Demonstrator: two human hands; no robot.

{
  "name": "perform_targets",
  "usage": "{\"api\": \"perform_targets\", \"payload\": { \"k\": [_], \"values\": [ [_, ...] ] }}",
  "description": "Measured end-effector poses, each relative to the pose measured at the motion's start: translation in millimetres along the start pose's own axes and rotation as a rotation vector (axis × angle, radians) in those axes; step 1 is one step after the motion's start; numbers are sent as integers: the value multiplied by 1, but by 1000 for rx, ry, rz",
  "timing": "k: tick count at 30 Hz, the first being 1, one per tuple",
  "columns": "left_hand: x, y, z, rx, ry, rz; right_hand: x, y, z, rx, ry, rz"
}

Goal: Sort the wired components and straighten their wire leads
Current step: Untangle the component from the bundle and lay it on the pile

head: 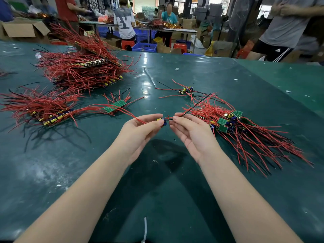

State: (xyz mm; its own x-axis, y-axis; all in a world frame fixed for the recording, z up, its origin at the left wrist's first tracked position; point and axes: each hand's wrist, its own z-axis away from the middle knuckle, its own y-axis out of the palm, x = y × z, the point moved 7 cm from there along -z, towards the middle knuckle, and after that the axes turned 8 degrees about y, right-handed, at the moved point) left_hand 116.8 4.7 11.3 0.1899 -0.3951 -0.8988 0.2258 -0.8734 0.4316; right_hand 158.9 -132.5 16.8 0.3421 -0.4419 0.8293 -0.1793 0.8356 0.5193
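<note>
- Pinching one small component (162,120) between them, the left hand (140,130) and right hand (191,132) held it up over the green desk (157,181), apparently so its leads hung free to be worked on.
- Left hand's fingertips gripped the yellow-and-blue body and a long red lead (112,106) trailing left; right hand's thumb and forefinger pinched the short wires beside it, where a black lead (196,104) ran up and right. My guess was the right hand was set to pull that lead straight.
- One loose heap (245,130) lay just right of the hands, wires fanned every way, likely the unsorted supply.
- One small group of green boards (116,106) sat ahead left, and one scattered cluster (186,90) ahead right.
- Two large stacks lay at left, one near (45,109) and one far (82,67), boards aligned in rows, seemingly the finished ones.
- Several people worked at benches beyond.
</note>
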Motion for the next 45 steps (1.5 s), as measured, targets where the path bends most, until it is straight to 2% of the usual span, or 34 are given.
{"api": "perform_targets", "payload": {
  "k": [6,11,15,18,26,32,37,45],
  "values": [
    [-2,-1,3,-21,5,-38,7,-1,4,-24,-80,122],
    [-2,3,4,-12,-19,-3,6,1,5,-6,-102,3],
    [0,6,4,33,-53,22,0,2,3,22,-32,-107],
    [0,4,4,18,-40,-2,-1,2,1,23,11,-77],
    [-4,-3,3,-30,-33,-21,12,-4,0,-3,-63,18],
    [1,3,6,47,-116,-24,12,-7,0,-58,-161,-4],
    [4,2,6,32,-147,-29,17,-9,1,-134,-285,196],
    [-1,-3,5,17,-117,-32,26,-17,-3,-90,-240,74]
  ]
}}
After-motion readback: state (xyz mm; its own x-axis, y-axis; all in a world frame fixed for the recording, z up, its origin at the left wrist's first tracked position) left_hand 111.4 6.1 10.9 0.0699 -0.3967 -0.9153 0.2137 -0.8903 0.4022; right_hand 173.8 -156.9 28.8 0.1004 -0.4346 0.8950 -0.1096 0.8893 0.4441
